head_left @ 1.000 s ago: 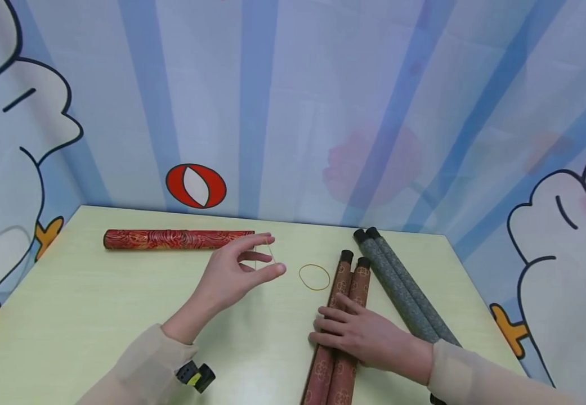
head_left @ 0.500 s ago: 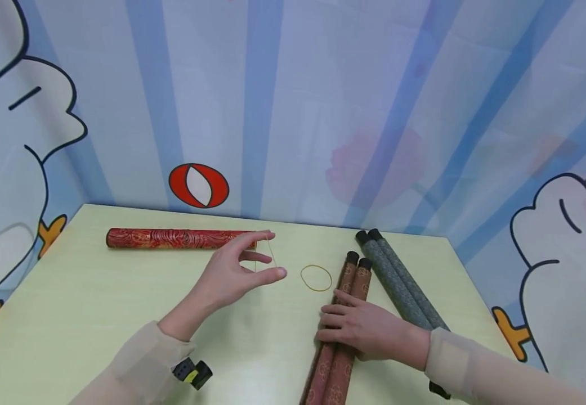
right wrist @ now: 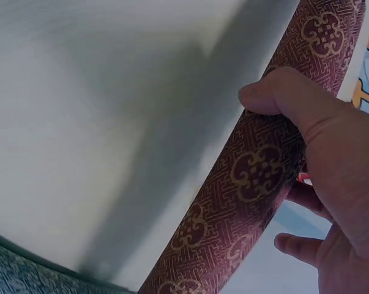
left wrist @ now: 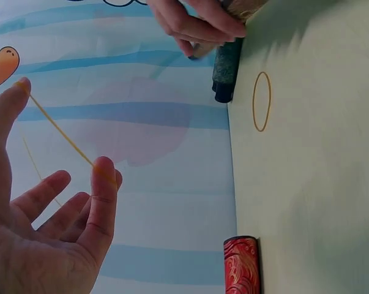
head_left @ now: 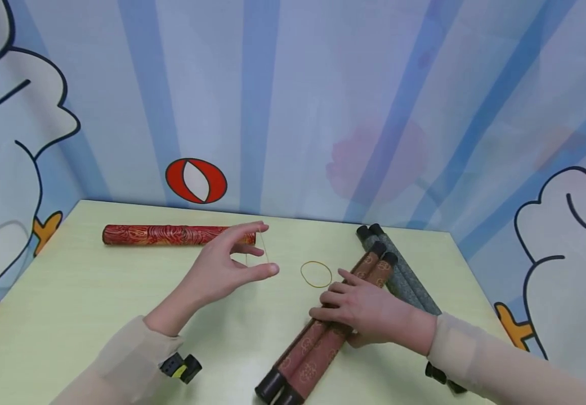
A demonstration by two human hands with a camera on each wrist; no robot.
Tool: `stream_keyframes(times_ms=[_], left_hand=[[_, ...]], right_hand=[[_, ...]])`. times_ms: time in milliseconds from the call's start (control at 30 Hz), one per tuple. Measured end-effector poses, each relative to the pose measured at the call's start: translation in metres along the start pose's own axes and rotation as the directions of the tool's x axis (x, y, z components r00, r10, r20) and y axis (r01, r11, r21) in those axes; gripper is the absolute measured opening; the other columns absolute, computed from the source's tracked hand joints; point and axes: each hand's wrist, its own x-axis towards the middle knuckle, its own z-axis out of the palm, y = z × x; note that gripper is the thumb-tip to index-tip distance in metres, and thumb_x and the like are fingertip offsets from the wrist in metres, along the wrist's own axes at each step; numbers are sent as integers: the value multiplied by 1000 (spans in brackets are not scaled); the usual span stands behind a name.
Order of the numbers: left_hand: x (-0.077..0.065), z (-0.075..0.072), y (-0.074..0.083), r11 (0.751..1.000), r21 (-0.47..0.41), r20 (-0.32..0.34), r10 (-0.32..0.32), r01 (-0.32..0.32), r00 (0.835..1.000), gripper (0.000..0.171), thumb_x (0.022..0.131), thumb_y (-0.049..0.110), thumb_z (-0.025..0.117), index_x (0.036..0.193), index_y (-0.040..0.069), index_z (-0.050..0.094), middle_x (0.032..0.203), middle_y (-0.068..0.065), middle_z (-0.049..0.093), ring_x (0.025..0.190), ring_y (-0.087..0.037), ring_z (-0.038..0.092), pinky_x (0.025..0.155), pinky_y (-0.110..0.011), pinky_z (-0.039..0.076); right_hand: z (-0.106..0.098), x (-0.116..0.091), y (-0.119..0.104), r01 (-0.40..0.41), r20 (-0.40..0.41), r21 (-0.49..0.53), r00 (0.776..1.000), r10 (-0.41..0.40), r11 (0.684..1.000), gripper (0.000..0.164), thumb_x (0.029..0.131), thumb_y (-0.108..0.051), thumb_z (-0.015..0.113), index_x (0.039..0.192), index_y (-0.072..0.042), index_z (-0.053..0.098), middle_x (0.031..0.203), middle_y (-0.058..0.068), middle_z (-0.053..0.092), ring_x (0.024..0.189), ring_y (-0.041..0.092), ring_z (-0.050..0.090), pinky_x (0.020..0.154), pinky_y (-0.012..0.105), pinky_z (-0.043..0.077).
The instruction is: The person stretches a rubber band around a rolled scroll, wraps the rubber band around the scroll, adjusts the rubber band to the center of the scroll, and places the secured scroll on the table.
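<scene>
My left hand (head_left: 224, 270) is raised over the table, thumb and fingers spread apart. A thin yellow rubber band (left wrist: 62, 128) is stretched between its thumb and fingers. My right hand (head_left: 368, 309) grips a brown scroll (head_left: 313, 349) around its middle, thumb on one side and fingers on the other. This scroll has two rolls side by side, gold flower patterns and black end caps; it slants above the table, casting a shadow in the right wrist view. Another yellow rubber band (head_left: 316, 274) lies on the table between the hands.
A red patterned roll (head_left: 151, 234) lies along the back left of the table (head_left: 171, 298), partly behind my left hand. At the right, a grey double scroll (head_left: 416, 287) lies partly beneath the brown one and my right forearm. A printed backdrop (head_left: 293, 112) closes off the back.
My right hand has lifted and turned the brown scroll; its far end swung right over the grey scroll and its near end moved left. The left hand has shifted slightly left.
</scene>
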Motion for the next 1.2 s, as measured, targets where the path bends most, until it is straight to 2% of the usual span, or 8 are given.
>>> stream_keyframes(times_ms=[267, 400, 500, 700, 933, 1200], left_hand=[[-5, -12, 5, 998, 57, 3, -14, 14, 1000, 82, 86, 43, 91, 157, 25, 53, 161, 3, 49, 122, -20, 69, 81, -31, 65], [-6, -14, 5, 997, 68, 1, -19, 19, 1000, 85, 84, 44, 91, 158, 26, 52, 161, 3, 48, 123, -22, 68, 76, -31, 65], [-7, -14, 5, 997, 75, -1, -12, 12, 1000, 86, 84, 44, 91, 158, 26, 52, 162, 2, 47, 124, -23, 68, 75, -30, 65], [-11, -14, 6, 999, 46, -6, 16, -16, 1000, 86, 84, 40, 93, 158, 28, 51, 165, 3, 44, 126, -24, 66, 77, -32, 66], [-16, -7, 7, 998, 9, -25, 62, -61, 998, 82, 84, 35, 93, 156, 29, 53, 168, 1, 40, 129, -30, 65, 78, -33, 66], [-18, 4, 4, 995, -16, -117, 93, -95, 989, 84, 83, 33, 94, 156, 30, 53, 166, 3, 42, 137, -31, 55, 73, -30, 66]], right_hand=[[-20, -9, 24, -146, -82, 38, 985, 149, 989, 88, 74, -45, 95, 151, -20, 61, 119, 2, 63, 106, 23, 57, 109, 59, 52], [-24, -14, 33, -201, -141, 90, 967, 212, 975, 88, 73, -41, 95, 151, -18, 62, 118, 2, 62, 102, 22, 55, 94, 48, 59], [-25, -16, 37, -244, -166, 138, 950, 265, 960, 84, 74, -39, 93, 150, -19, 63, 119, 2, 62, 100, 20, 54, 79, 42, 57], [-29, -18, 45, -328, -176, 177, 917, 358, 928, 79, 78, -37, 90, 150, -19, 63, 121, 4, 63, 102, 22, 55, 73, 40, 56], [-35, -16, 50, -348, -230, 172, 896, 381, 922, 83, 81, -37, 91, 155, -16, 58, 123, 9, 63, 99, 25, 60, 71, 42, 57], [-38, -13, 53, -354, -280, 176, 877, 391, 919, 84, 82, -40, 89, 156, -16, 57, 123, 11, 63, 94, 25, 61, 66, 42, 56]])
